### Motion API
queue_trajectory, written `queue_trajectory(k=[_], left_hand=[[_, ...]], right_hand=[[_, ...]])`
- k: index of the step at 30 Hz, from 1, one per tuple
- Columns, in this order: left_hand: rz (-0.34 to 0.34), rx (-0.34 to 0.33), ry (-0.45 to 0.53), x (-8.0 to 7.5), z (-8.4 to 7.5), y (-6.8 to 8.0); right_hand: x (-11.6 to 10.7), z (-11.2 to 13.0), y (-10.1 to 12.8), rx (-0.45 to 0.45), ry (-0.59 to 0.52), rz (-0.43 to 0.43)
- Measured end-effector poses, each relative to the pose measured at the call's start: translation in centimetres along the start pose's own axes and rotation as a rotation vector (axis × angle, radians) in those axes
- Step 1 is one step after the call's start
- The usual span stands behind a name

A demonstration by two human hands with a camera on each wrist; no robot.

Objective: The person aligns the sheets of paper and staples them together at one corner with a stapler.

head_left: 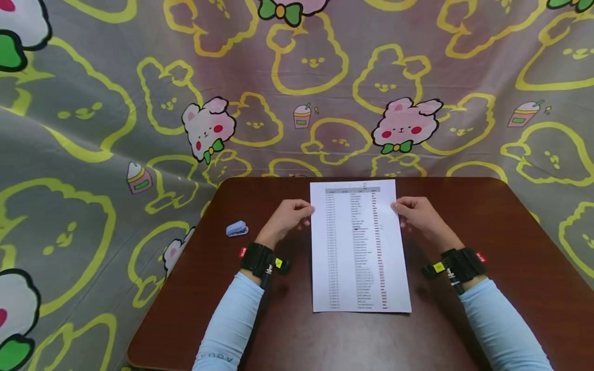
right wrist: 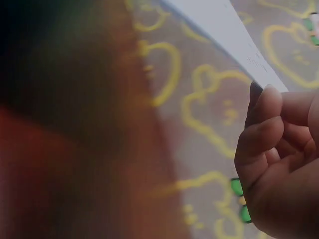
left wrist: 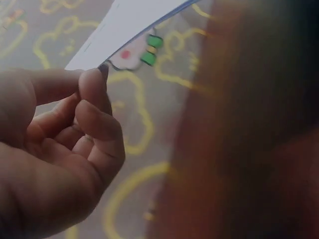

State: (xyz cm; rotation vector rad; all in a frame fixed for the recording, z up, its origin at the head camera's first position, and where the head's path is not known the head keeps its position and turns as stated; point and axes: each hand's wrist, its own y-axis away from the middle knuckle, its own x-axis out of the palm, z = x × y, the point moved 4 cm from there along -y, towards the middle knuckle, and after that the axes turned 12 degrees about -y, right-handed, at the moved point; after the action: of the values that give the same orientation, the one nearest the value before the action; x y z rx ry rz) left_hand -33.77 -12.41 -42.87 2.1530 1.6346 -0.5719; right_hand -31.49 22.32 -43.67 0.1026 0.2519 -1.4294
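Overhead, both hands pinch the printed sheet by its edges (only there shows a blue stapler).

Both forearms forward, roughly parallel; left hand and right hand knuckles up, fingers curled inward.

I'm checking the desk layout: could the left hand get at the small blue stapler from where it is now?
Probably yes. The stapler lies on bare table just outboard of the left hand, with nothing between them. That hand now pinches the paper's left edge, so it would have to let go first.
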Motion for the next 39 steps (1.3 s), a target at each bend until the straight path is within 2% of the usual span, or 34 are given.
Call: queue_trajectory(k=[4, 6, 13, 17, 20, 22, 27, 30, 35, 39], left_hand=[[0.055, -0.091, -0.037, 1.3, 2.7, 0.0], [0.075, -0.131, -0.088, 1.9, 3.6, 0.1], [0.128, -0.193, -0.315, 3.5, 4.2, 0.2], [0.126, -0.186, -0.411, 3.3, 4.5, 0.0], [0.104, -0.176, -0.477, 2.1, 4.6, 0.1], [0.062, -0.169, -0.546, 0.8, 4.6, 0.4], [-0.124, -0.126, -0.762, -3.4, 4.3, 1.7], [-0.197, -0.142, -0.848, -6.2, 4.1, 2.6], [-0.205, -0.213, -0.912, -9.8, 4.6, 3.9], [-0.191, -0.255, -0.95, -11.0, 5.6, 4.4]], right_hand=[[1.2, -3.0, -0.5, 0.091, 0.027, 0.021], [1.8, -4.2, -0.6, 0.126, 0.049, 0.04], [3.1, -6.2, -0.4, 0.207, 0.088, 0.094], [3.4, -6.3, -0.6, 0.234, 0.111, 0.107], [3.5, -6.2, -0.7, 0.233, 0.12, 0.111], [3.5, -6.2, -0.8, 0.227, 0.132, 0.123], [3.5, -6.6, -0.7, 0.269, 0.147, 0.14], [3.4, -6.7, -0.7, 0.287, 0.144, 0.142], [3.1, -6.5, -1.0, 0.295, 0.129, 0.136], [3.2, -6.3, -1.3, 0.292, 0.129, 0.144]])
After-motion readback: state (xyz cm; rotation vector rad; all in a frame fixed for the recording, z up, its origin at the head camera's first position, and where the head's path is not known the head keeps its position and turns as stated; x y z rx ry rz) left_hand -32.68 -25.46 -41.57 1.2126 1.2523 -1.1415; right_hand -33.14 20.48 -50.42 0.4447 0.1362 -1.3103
